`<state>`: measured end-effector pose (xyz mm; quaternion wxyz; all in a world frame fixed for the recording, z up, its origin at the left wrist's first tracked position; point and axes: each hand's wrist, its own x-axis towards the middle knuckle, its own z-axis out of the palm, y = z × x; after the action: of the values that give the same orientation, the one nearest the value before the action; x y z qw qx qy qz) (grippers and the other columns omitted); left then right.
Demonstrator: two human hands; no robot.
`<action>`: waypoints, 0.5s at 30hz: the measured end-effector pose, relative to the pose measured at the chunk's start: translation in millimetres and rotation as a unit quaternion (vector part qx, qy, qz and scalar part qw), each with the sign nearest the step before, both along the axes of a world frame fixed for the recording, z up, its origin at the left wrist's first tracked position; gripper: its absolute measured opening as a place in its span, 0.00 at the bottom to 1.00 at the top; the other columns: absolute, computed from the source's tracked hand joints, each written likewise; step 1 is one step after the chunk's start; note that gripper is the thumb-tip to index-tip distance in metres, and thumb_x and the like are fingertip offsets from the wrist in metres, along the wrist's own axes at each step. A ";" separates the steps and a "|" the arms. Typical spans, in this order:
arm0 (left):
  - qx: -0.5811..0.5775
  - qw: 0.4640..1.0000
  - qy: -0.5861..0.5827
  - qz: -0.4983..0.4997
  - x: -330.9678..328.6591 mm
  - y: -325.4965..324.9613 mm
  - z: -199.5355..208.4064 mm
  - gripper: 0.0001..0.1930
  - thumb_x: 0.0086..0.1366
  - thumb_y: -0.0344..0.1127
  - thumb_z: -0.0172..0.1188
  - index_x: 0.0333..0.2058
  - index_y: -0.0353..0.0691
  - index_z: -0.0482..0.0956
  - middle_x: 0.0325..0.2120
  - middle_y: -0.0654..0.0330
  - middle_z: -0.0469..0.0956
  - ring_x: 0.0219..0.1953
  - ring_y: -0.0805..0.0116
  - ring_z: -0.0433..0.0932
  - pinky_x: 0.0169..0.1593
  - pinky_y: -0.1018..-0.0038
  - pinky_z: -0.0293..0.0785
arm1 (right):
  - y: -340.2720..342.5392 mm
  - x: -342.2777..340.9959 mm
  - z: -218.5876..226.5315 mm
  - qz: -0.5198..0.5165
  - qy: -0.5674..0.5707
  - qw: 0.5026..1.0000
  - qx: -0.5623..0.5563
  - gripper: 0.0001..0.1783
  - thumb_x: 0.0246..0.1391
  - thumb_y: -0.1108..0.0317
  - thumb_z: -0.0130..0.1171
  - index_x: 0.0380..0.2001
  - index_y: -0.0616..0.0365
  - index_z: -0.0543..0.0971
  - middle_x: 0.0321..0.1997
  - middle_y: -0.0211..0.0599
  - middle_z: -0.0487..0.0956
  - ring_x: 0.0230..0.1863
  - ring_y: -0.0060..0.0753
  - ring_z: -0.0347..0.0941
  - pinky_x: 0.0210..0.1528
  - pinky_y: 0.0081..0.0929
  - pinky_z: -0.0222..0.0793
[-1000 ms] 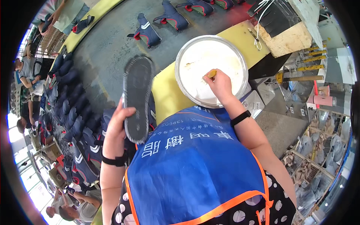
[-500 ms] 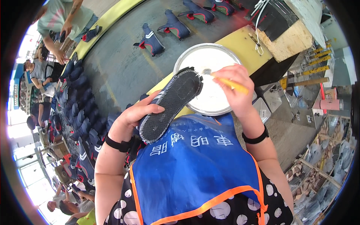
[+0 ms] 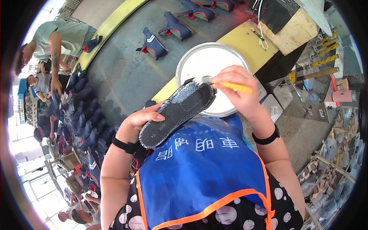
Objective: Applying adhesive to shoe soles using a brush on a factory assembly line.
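Note:
My left hand (image 3: 145,119) grips a shoe upper by its side, its black stitched sole (image 3: 172,115) turned up toward me. My right hand (image 3: 238,86) is closed round the yellow handle of a brush (image 3: 230,86). The brush's pale bristles touch the sole near its far right end. A wet, whitish sheen lies along the sole's upper edge. Just behind the shoe stands a round metal pan (image 3: 183,61) of white liquid, and the shoe's end overlaps its near rim.
Navy shoe uppers (image 3: 154,44) with red lining lie spaced along a grey-green conveyor belt (image 3: 122,53) edged in yellow. Many more uppers (image 3: 84,111) are heaped at left, where a co-worker (image 3: 65,42) reaches in. A wooden board (image 3: 295,32) and a tool rack stand right.
The brush has come from over the pan onto the sole, leaving a wet streak. The shoe has tilted flatter. At left, the co-worker has leaned in and reached toward the heap.

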<state>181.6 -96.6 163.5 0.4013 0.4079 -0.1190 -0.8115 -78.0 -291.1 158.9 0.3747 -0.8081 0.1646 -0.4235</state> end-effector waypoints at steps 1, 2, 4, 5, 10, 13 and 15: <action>0.009 1.000 0.008 0.005 -0.9 0.2 1.3 0.48 0.55 0.36 0.65 0.72 0.32 0.52 0.64 0.48 0.69 0.62 0.63 0.72 0.67 0.71 0.66 | 6.7 6.4 6.7 0.050 -0.030 0.998 -0.026 0.10 0.46 0.75 0.73 0.33 0.55 0.84 0.34 0.31 0.82 0.36 0.36 0.78 0.43 0.30 0.70; 0.009 1.000 0.007 0.004 0.7 0.5 0.1 0.48 0.55 0.36 0.65 0.72 0.32 0.52 0.64 0.48 0.69 0.62 0.63 0.72 0.67 0.71 0.66 | 12.2 12.9 7.9 0.085 -0.039 0.996 -0.013 0.10 0.47 0.75 0.73 0.34 0.56 0.84 0.34 0.33 0.81 0.36 0.37 0.77 0.42 0.29 0.71; -0.006 0.999 -0.012 -0.033 6.0 1.9 -5.3 0.49 0.54 0.35 0.66 0.72 0.32 0.51 0.64 0.48 0.68 0.63 0.63 0.71 0.67 0.70 0.65 | 10.9 16.0 0.4 0.079 -0.033 0.996 0.023 0.09 0.47 0.75 0.72 0.34 0.57 0.84 0.34 0.34 0.81 0.37 0.37 0.78 0.42 0.29 0.71; -0.007 0.999 -0.013 -0.032 7.2 4.9 -6.5 0.49 0.54 0.35 0.66 0.72 0.32 0.51 0.64 0.48 0.68 0.63 0.63 0.71 0.67 0.70 0.65 | 8.6 17.5 -6.7 0.072 -0.026 0.995 0.059 0.09 0.48 0.76 0.72 0.34 0.57 0.84 0.34 0.34 0.81 0.37 0.36 0.78 0.42 0.29 0.72; -0.034 0.994 -0.104 -0.015 15.6 18.9 -10.5 0.51 0.52 0.35 0.67 0.73 0.33 0.51 0.64 0.49 0.68 0.64 0.60 0.69 0.68 0.68 0.63 | 5.2 5.7 -18.8 -0.082 0.063 0.985 0.135 0.06 0.54 0.76 0.68 0.30 0.60 0.78 0.25 0.32 0.79 0.24 0.18 0.74 0.27 0.19 0.69; -0.046 0.990 -0.132 -0.001 14.8 20.6 -7.9 0.51 0.52 0.35 0.67 0.73 0.33 0.53 0.63 0.49 0.69 0.63 0.59 0.70 0.68 0.68 0.62 | 21.1 18.4 -5.5 -0.045 -0.051 0.988 0.138 0.06 0.56 0.75 0.67 0.32 0.61 0.78 0.25 0.33 0.79 0.25 0.16 0.74 0.28 0.19 0.69; -0.056 0.987 -0.152 0.007 12.8 20.4 -7.1 0.53 0.48 0.36 0.69 0.72 0.33 0.53 0.63 0.49 0.69 0.63 0.60 0.70 0.68 0.68 0.62 | 26.3 25.9 -7.9 -0.041 -0.086 0.990 0.107 0.07 0.58 0.74 0.65 0.30 0.61 0.76 0.23 0.32 0.77 0.23 0.14 0.73 0.27 0.19 0.68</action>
<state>194.4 -76.3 156.5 0.4062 0.5041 -0.2214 -0.7293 -52.2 -264.8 151.0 0.4537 -0.7165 0.2093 -0.4868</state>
